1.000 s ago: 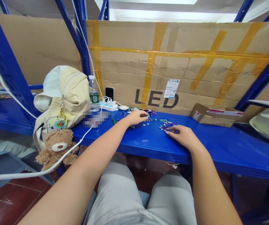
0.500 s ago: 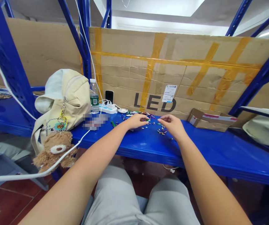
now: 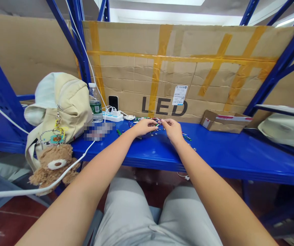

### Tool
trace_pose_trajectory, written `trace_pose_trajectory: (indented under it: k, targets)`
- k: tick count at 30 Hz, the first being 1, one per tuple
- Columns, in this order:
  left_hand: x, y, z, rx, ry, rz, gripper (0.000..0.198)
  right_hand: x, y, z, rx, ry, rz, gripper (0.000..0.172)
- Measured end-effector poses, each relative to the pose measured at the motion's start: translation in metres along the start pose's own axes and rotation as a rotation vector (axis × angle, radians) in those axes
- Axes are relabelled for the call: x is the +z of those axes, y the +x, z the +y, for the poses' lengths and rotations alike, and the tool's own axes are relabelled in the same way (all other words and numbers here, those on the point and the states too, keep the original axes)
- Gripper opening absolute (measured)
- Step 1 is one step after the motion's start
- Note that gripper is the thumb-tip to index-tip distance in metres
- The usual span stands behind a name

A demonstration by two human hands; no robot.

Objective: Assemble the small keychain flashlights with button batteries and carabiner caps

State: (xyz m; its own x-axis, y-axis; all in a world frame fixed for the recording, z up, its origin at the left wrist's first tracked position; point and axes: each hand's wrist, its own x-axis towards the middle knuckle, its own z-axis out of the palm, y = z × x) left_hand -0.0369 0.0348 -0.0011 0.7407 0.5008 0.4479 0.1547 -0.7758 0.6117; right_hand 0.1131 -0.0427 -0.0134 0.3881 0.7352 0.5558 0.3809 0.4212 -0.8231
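The left hand [image 3: 143, 127] and right hand [image 3: 172, 130] curled together at centre, any grip hidden. A slip could have scattered the small metal pieces [image 3: 152, 135].

Blue rack [image 3: 229, 147] w/ taped cardboard [image 3: 129, 75], red tile floor [image 3: 11, 229]

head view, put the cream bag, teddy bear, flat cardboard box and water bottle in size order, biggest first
Largest: the cream bag.
Next, unranked: the teddy bear and the flat cardboard box look alike, and the bear sits nearer the camera, so I can't separate them.
Smallest: the water bottle.
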Motion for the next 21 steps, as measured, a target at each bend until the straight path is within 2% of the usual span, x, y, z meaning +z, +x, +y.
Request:
trace_pose_trajectory:
  k: [5,10,12,16,19,21]
  targets:
    - [-0.001,-0.002,0.004,-0.047,-0.09,-0.014,0.034,0.004,0.0,0.001,0.033,0.016,0.013,0.039]
    - [0.003,-0.002,0.005,-0.01,-0.088,0.043,0.03,0.003,-0.002,-0.004,0.009,-0.043,0.037,0.038]
    - [0.005,-0.002,0.006,0.108,0.067,0.114,0.025,0.003,-0.003,-0.007,0.004,-0.102,0.059,0.037]
    - [0.009,-0.004,0.011,0.385,0.559,0.221,0.024,0.002,-0.005,-0.009,0.05,-0.122,0.114,0.035]
    - [0.011,-0.006,0.015,0.436,0.843,0.24,0.027,0.003,-0.004,-0.002,0.137,-0.056,0.112,0.035]
    - [0.011,-0.006,0.017,0.449,0.956,0.233,0.027,0.003,-0.002,0.005,0.195,-0.004,0.082,0.035]
